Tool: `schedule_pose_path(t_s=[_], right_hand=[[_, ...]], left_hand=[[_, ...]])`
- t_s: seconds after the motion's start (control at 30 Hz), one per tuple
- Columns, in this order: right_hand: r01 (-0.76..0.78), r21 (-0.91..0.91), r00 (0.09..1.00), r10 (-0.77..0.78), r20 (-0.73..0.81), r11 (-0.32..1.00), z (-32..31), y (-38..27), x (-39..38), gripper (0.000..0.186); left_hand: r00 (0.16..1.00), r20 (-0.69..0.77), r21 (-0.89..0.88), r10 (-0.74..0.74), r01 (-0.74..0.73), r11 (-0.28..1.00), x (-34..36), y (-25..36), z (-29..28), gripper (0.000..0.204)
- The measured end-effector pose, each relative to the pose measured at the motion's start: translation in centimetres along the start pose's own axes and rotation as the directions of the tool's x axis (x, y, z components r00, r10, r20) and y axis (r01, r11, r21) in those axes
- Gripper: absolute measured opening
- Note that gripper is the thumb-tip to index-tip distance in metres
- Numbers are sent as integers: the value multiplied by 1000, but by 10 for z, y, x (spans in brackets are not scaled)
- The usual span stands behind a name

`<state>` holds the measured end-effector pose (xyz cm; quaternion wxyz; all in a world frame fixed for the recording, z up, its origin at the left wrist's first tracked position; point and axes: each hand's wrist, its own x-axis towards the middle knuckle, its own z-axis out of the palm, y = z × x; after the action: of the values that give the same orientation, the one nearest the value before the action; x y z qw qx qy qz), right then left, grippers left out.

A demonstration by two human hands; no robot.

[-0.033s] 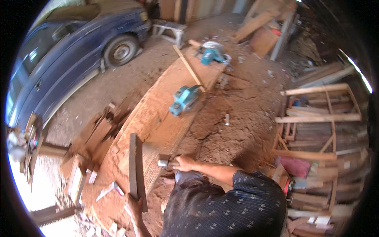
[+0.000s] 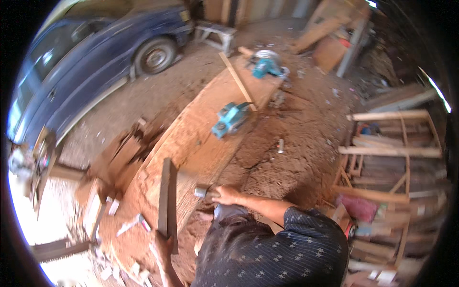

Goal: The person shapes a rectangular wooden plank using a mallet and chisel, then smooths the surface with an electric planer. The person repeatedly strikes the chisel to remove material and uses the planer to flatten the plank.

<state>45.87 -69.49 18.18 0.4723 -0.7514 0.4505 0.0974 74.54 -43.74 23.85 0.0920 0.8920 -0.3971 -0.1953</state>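
Note:
A dark, squared length of wood (image 2: 167, 205) stands over the near end of the workbench plank, its lower part gripped by my left hand (image 2: 162, 246). My right hand (image 2: 227, 195) is closed beside the plank's right edge, on a small silver-grey block-like thing (image 2: 201, 191) whose kind is blurred. Left of the dark wood lies a pale L-shaped square (image 2: 131, 225). Farther up the wide wooden plank (image 2: 191, 158) sits a teal electric planer (image 2: 230, 118). Beyond it are a thin wooden strip (image 2: 234, 76) and a teal circular saw (image 2: 266, 67).
A blue vehicle (image 2: 91, 71) stands at the far left, near a small bench (image 2: 217, 34). Offcuts (image 2: 122, 155) lie beside the plank's left edge. Wooden frames (image 2: 392, 151) and stacked timber fill the right side. Dusty ground (image 2: 263, 162) borders the plank.
The view has shifted slightly, so the planer, saw and vehicle appear farther right. Both hands keep their holds; the dark wood's upper end appears slightly farther right.

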Motion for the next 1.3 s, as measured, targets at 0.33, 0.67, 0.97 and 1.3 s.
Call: schedule_pose_path(t_s=[0.33, 0.67, 0.97, 1.3], right_hand=[[451, 238, 892, -431, -134, 860, -36, -42, 40, 42], [761, 267, 648, -709, -279, 591, -94, -102, 51, 35], [224, 219, 967, -244, 72, 950, -56, -25, 120, 37], [727, 400, 680, -667, -305, 558, -73, -74, 90, 29]], left_hand=[[934, 260, 260, -246, 178, 949, -1, 105, -84, 41], [893, 293, 313, -340, 247, 917, 27, 169, -107, 31], [887, 296, 344, -355, 248, 906, 52, 168, -115, 34], [866, 300, 334, -401, 298, 894, 48, 182, -114, 32]])
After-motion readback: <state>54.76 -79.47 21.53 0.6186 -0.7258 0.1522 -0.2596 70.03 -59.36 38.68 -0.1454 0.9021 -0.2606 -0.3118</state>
